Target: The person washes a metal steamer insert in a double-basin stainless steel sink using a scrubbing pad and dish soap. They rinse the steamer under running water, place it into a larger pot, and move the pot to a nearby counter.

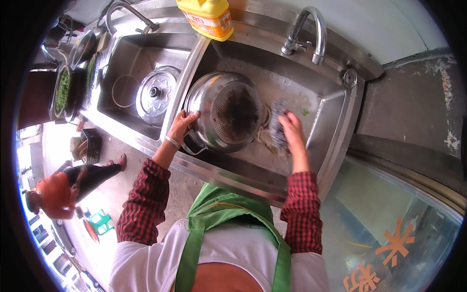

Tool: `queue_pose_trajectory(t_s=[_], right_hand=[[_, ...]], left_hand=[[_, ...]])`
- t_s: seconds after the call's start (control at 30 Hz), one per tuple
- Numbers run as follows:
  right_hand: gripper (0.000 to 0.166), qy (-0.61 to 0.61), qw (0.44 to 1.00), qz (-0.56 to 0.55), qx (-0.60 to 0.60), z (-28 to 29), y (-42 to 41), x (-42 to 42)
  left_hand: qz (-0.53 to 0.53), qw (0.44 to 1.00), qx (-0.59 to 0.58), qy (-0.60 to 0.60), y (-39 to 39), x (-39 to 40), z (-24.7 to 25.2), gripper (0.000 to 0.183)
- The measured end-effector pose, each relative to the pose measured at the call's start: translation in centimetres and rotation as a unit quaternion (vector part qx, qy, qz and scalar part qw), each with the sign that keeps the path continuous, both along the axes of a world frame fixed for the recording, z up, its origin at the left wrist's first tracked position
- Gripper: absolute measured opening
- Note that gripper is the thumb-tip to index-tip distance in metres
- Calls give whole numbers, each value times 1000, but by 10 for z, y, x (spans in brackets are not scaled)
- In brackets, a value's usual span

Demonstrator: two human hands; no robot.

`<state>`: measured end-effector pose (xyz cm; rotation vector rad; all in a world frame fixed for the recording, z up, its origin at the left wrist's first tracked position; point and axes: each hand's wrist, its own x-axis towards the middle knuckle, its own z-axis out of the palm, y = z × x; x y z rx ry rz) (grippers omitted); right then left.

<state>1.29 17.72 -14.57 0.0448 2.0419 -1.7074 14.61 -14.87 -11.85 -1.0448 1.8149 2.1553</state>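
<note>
My left hand (179,126) grips the near left side of a stainless steel steamer pot (200,100), its thumb on the metal wall. The pot lies tilted in the right sink basin (299,76), leaning by the divider. Its perforated base (223,122) faces up and bears a dark, blackish patch at the middle. Apart from the pot, to its right, my right hand (293,127) holds a grey scouring pad (278,122), blurred, perhaps steel wool. A beige cloth-like thing (268,140) lies on the basin floor, partly hidden by the pot and pad.
A steel lid (157,96) rests in the left basin (116,69). On the back ledge stand a yellow jug (208,22) and a curved tap (319,33); another tap (127,7) is farther left. A person (62,189) is on the floor at left, near a green stool (100,222).
</note>
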Motion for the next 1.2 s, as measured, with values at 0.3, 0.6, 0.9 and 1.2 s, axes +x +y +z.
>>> queue_pose_trajectory(t_s=[0.3,0.6,0.9,1.2], right_hand=[[23,429,891,-47,139,16,-159,71],[4,306,911,-73,267,-44,-126,5],[7,329,908,-110,234,-74,-111,-44],[9,238,948,-121,175,-36,-133,-43]], left_hand=[[55,998,-24,-10,2,4,-2,41],[44,999,-22,-5,8,1,-1,38],[38,999,-33,3,6,-3,-11,38],[47,999,2,19,8,4,-17,35]])
